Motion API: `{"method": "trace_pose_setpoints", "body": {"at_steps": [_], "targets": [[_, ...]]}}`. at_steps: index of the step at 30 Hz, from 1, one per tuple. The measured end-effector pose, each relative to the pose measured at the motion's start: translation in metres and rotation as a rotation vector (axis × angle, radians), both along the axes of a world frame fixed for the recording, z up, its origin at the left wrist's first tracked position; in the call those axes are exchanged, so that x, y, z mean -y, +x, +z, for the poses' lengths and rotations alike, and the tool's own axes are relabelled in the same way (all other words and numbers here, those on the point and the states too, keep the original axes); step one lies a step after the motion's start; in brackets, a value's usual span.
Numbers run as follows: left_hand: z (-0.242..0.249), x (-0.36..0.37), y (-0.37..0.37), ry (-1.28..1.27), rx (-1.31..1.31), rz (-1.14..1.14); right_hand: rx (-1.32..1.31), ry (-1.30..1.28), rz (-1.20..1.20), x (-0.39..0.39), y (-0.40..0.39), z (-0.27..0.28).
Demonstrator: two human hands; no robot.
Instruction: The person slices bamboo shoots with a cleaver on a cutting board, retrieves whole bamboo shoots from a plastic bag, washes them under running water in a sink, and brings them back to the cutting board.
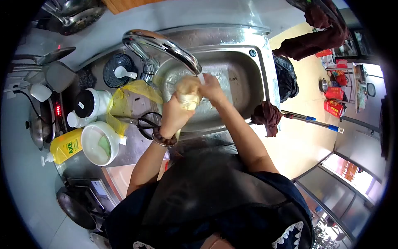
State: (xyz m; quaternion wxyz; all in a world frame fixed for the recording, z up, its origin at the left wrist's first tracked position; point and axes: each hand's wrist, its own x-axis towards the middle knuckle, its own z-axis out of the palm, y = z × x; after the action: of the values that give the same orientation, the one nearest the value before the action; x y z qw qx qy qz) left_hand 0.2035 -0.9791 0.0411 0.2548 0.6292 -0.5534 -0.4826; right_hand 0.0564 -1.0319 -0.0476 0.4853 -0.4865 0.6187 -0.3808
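Observation:
Over the left half of the steel sink (264, 83), my left hand (175, 114) is wrapped round a long, pale yellow piece of food (188, 89), with a rounded, brownish upper end. I cannot tell its exact kind. My right hand (212, 90) presses curled fingers against the upper right side of the same piece. Its fingertips are partly hidden. Water runs from the chrome faucet (166, 43) onto the piece and my right fingers. A beaded bracelet circles my left wrist. Beside that wrist lie black-handled scissors (148, 124) on the counter.
Left of the sink are a yellow mesh bag (120, 101), a white bowl (87, 145), a yellow soap bottle (68, 145) and a black-lidded white jar (85, 103). A dark strainer (114, 66) sits behind the faucet. A brown cloth (267, 118) hangs at the sink's right edge.

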Motion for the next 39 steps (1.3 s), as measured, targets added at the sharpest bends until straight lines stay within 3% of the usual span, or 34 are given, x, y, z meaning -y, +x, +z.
{"method": "trace_pose_setpoints", "body": {"at_steps": [1,2,4,6,8,12,13,18,20,22,24,26,28,29,32,33,37,39], "targets": [[0.002,-0.003,-0.002,-0.029,0.214,-0.033,0.021,0.123,0.030,0.004,-0.002,0.011],[0.000,-0.003,-0.001,-0.028,0.214,-0.035,0.043,0.239,0.061,0.009,-0.003,0.023],[-0.006,0.000,0.005,-0.076,-0.075,-0.011,0.119,0.244,-0.046,0.010,0.005,0.060],[-0.008,0.006,0.018,0.255,-0.741,0.045,0.353,0.253,-0.200,0.009,0.003,0.064],[-0.002,0.011,0.028,0.739,-1.265,0.075,0.399,0.261,-0.213,0.006,0.002,0.054],[-0.007,0.008,0.028,0.770,-1.345,-0.067,0.818,0.163,-0.130,0.003,0.002,0.039],[-0.008,0.007,0.026,0.754,-1.262,-0.014,0.953,0.130,-0.103,0.002,0.002,0.039],[0.002,0.002,0.018,0.580,-0.908,0.139,1.016,0.107,-0.022,0.004,-0.006,0.057],[0.001,0.002,0.018,0.393,-0.685,0.118,0.431,-0.011,0.100,-0.002,-0.005,0.068],[0.005,0.000,0.017,0.359,-0.644,0.100,0.367,-0.056,0.067,-0.009,0.005,0.074],[0.006,-0.001,0.015,0.325,-0.601,0.079,0.003,-0.107,0.051,-0.005,0.005,0.071],[0.003,0.001,0.015,0.344,-0.603,0.076,-0.007,-0.113,0.004,0.001,0.007,0.070],[-0.003,-0.001,0.017,0.313,-0.613,0.071,0.260,0.270,-0.218,0.011,0.007,0.078],[-0.004,-0.001,0.020,0.277,-0.622,0.068,0.490,0.177,-0.138,0.012,-0.004,0.043],[0.009,0.002,0.031,0.405,-0.680,0.094,0.566,0.175,0.073,-0.002,-0.015,0.067],[0.007,0.001,0.033,0.416,-0.683,0.109,0.448,0.091,0.195,-0.006,-0.017,0.066],[0.002,0.000,0.034,0.457,-0.628,0.053,0.504,0.138,0.122,-0.010,-0.009,0.063],[-0.004,-0.004,0.025,-0.083,-0.178,-0.151,0.459,0.129,0.073,-0.006,0.001,0.064]]}}
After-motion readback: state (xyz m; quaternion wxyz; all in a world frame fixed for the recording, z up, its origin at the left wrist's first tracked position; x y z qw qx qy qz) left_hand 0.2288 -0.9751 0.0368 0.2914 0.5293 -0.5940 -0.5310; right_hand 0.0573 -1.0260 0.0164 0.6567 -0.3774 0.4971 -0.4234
